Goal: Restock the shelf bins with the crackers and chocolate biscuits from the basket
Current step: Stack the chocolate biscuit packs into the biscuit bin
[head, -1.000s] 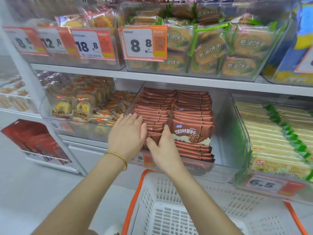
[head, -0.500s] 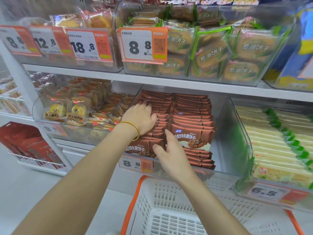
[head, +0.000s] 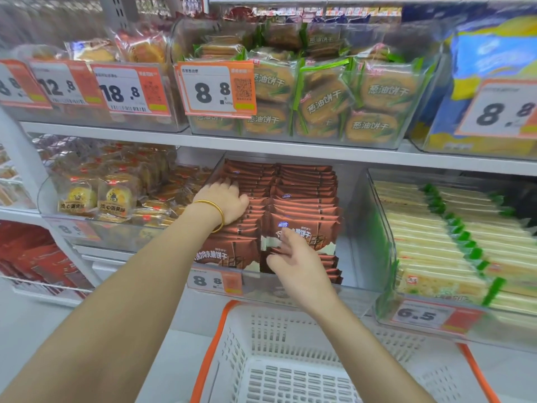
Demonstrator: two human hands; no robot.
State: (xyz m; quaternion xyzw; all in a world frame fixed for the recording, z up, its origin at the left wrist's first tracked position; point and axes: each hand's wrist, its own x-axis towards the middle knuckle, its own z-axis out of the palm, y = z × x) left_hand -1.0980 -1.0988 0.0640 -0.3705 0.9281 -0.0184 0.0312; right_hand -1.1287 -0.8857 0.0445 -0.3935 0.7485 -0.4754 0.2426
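Brown chocolate biscuit packs [head: 305, 196] fill a clear shelf bin [head: 360, 298] on the middle shelf in two rows. My left hand [head: 225, 200], with a gold bangle on the wrist, lies flat on top of the left row, fingers reaching toward the back. My right hand [head: 293, 258] is in front of the right row with spread, relaxed fingers touching the front pack [head: 308, 232], which stands upright. The white basket [head: 226, 344] with orange handles sits below, and the part in view holds nothing.
To the right stands a bin of pale crackers with green ends [head: 453, 242], tagged 6.5. A bin of yellow pastries [head: 107, 196] is on the left. The upper shelf carries green-wrapped scallion biscuits [head: 325, 100] and price tags [head: 216, 88].
My left hand has slid from the front of the left row up and back along the pack tops. My right hand stays at the front pack, fingers now spread. The view has moved closer.
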